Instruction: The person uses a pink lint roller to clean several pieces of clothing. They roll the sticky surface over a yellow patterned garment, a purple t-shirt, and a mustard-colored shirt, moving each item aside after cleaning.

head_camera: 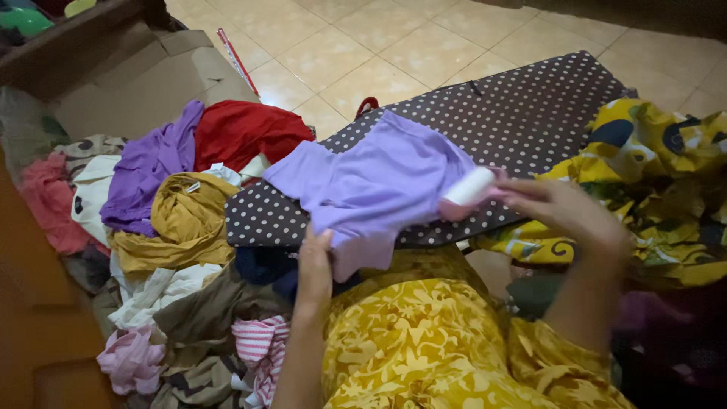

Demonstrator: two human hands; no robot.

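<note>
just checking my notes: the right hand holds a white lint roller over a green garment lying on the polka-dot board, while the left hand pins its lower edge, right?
Not quite. In the head view the garment is light purple, not green. The rest stands: the right hand holds the white lint roller over it on the polka-dot board, and the left hand pins its lower edge.

1. A mustard-yellow garment (424, 341) with a paler floral print is worn over the lap, seen at six o'clock.
2. Both forearms are bare; no sleeves are seen.
3. No rings, watch or bracelets can be made out on the left hand (314, 269) or the right hand (564, 208).
</note>
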